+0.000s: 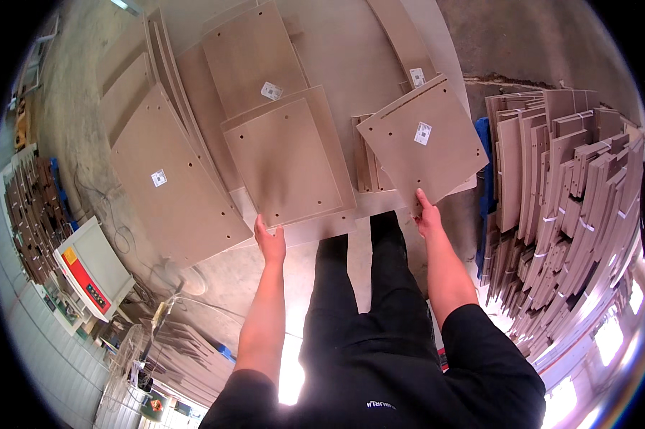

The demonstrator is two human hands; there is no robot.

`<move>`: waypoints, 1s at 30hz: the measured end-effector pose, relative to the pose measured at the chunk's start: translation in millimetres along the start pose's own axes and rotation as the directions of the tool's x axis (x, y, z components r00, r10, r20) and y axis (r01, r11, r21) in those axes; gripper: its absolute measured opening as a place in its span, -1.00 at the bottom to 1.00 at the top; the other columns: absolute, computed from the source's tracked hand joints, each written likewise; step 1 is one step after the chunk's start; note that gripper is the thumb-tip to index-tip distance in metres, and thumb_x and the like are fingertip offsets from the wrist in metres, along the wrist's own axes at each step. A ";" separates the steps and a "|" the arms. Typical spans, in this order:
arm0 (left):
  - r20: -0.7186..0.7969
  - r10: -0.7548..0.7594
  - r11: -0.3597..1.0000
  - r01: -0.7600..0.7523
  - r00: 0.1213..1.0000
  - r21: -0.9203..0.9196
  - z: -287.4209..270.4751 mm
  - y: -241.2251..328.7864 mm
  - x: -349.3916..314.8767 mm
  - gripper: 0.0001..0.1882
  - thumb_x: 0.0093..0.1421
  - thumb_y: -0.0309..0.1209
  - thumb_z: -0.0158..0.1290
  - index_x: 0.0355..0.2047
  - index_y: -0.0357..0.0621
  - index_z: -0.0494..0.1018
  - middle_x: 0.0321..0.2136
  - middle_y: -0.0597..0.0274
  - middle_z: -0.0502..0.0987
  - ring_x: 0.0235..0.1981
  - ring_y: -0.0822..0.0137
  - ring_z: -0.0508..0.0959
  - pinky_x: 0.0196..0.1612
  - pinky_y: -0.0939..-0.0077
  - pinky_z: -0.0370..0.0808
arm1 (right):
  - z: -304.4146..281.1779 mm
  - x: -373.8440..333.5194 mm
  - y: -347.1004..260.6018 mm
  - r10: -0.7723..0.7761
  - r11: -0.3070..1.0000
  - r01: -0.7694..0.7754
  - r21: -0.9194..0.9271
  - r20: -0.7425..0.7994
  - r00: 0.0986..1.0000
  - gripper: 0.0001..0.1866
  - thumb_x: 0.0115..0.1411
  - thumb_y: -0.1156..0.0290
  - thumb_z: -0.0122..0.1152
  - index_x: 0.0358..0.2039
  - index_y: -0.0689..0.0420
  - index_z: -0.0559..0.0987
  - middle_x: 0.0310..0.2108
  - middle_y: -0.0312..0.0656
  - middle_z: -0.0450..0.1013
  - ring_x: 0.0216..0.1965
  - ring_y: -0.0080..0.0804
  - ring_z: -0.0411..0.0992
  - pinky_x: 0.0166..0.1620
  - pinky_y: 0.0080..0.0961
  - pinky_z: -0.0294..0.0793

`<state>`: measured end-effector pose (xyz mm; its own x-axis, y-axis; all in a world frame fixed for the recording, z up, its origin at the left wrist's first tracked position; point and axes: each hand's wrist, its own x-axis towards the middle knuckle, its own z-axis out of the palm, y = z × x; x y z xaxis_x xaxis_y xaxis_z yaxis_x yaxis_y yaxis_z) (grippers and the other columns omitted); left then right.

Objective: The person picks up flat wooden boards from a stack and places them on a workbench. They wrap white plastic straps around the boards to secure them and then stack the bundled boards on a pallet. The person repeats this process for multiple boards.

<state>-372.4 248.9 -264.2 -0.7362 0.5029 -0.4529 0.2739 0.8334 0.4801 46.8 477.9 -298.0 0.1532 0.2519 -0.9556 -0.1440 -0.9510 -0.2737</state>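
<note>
A brown board panel [286,154] with dark drilled holes near its corners lies over a slightly larger board in the middle of the table. My left hand [271,244] is closed at the near left corner of this panel, its fingertips at the edge. To the right, a second brown panel [447,154] with a white label is turned at an angle over a stack of narrower boards [366,161]. My right hand [428,214] grips its near edge, one digit stretched along the top face and the other fingers partly hidden below.
Large labelled panels [172,168] lie at the left of the table, and another panel [247,61] lies farther back. Strapped board stacks [551,171] stand on a blue pallet at the right. A pale machine with a red panel [93,268] and cables are on the left.
</note>
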 end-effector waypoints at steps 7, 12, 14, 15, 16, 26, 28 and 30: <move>0.226 -0.086 0.936 0.157 0.970 -0.317 3.1 35.5 -31.0 -0.30 0.28 -0.36 0.19 0.36 -0.23 0.17 0.25 -0.01 0.36 0.17 0.14 0.46 0.11 0.27 0.47 | 14.7 -110.9 -30.1 -0.506 0.858 0.500 0.115 0.026 0.862 -0.55 0.21 0.36 0.46 0.05 0.29 0.57 -0.05 -0.19 0.57 -0.09 -0.41 0.53 0.02 -0.39 0.53; 0.585 -0.033 0.464 0.531 0.810 -0.709 -4.5 119.8 -79.0 -0.33 0.34 -0.11 0.21 0.31 -0.13 0.25 0.13 0.18 0.49 0.09 0.26 0.54 0.04 0.37 0.52 | -5.6 -151.9 -24.8 -0.282 0.892 0.359 -0.274 0.283 0.917 -0.50 0.14 0.33 0.49 0.04 0.29 0.58 -0.08 -0.21 0.58 -0.08 -0.45 0.53 0.06 -0.44 0.52; 0.642 0.090 0.198 0.618 0.762 -0.761 -4.0 115.6 -85.0 -0.39 0.32 -0.14 0.24 0.26 -0.09 0.30 0.11 0.24 0.52 0.06 0.26 0.57 -0.01 0.35 0.57 | 16.4 -168.4 -32.9 -0.194 0.849 0.354 -0.392 0.392 0.899 -0.47 0.10 0.30 0.52 0.02 0.32 0.59 -0.09 -0.17 0.60 -0.10 -0.42 0.55 0.05 -0.43 0.53; 0.613 0.031 0.144 0.603 0.790 -0.785 -6.2 114.2 -88.1 -0.42 0.34 -0.17 0.22 0.27 -0.05 0.31 0.11 0.26 0.52 0.07 0.25 0.56 0.02 0.32 0.56 | 37.9 -172.0 -36.6 -0.178 0.817 0.386 -0.428 0.449 0.876 -0.45 0.08 0.28 0.53 0.01 0.34 0.60 -0.10 -0.14 0.61 -0.12 -0.39 0.56 0.03 -0.41 0.54; 0.583 -0.030 0.091 0.583 0.812 -0.807 -7.2 113.0 -89.9 -0.45 0.35 -0.20 0.20 0.28 -0.01 0.31 0.11 0.27 0.52 0.08 0.24 0.56 0.05 0.29 0.55 | 58.3 -171.3 -40.4 -0.159 0.781 0.420 -0.461 0.504 0.849 -0.43 0.06 0.25 0.55 0.00 0.36 0.60 -0.10 -0.11 0.62 -0.13 -0.36 0.57 0.01 -0.39 0.56; 0.511 -0.292 0.211 0.575 0.809 -0.790 -24.5 31.2 -47.8 -0.64 0.44 -0.23 0.08 0.14 -0.10 0.38 -0.04 0.14 0.60 -0.07 0.24 0.63 -0.10 0.28 0.60 | 172.1 -86.9 -20.0 -0.181 0.287 0.606 -0.742 0.580 0.794 -0.31 -0.03 -0.16 0.52 -0.10 0.19 0.68 -0.20 -0.01 0.65 -0.15 -0.18 0.63 -0.02 -0.27 0.57; 0.557 -0.336 0.408 0.650 0.760 -0.641 -16.8 18.4 -38.1 -0.60 0.46 -0.15 0.03 0.08 -0.23 0.40 -0.16 0.03 0.64 -0.19 0.25 0.67 -0.16 0.29 0.60 | 162.7 -66.9 -13.0 -0.368 0.302 0.633 -0.713 0.526 0.767 -0.39 0.01 -0.08 0.54 -0.19 0.23 0.66 -0.29 -0.05 0.64 -0.22 -0.22 0.64 -0.09 -0.30 0.59; 0.575 -0.261 0.665 0.576 0.775 -0.474 5.7 11.3 -44.4 -0.60 0.43 -0.19 0.03 0.08 -0.26 0.41 -0.20 0.02 0.67 -0.24 0.30 0.67 -0.19 0.36 0.60 | 146.1 -45.9 -16.0 -0.517 0.297 0.643 -0.706 0.447 0.730 -0.41 0.04 -0.03 0.54 -0.16 0.24 0.63 -0.27 -0.05 0.63 -0.20 -0.22 0.64 -0.09 -0.30 0.60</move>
<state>-333.1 237.3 -242.9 -0.2864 0.3040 -0.9086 -0.5356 0.7355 0.4149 -100.7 507.8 -265.7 -0.2502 0.7561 -0.6048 0.7460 -0.2475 -0.6182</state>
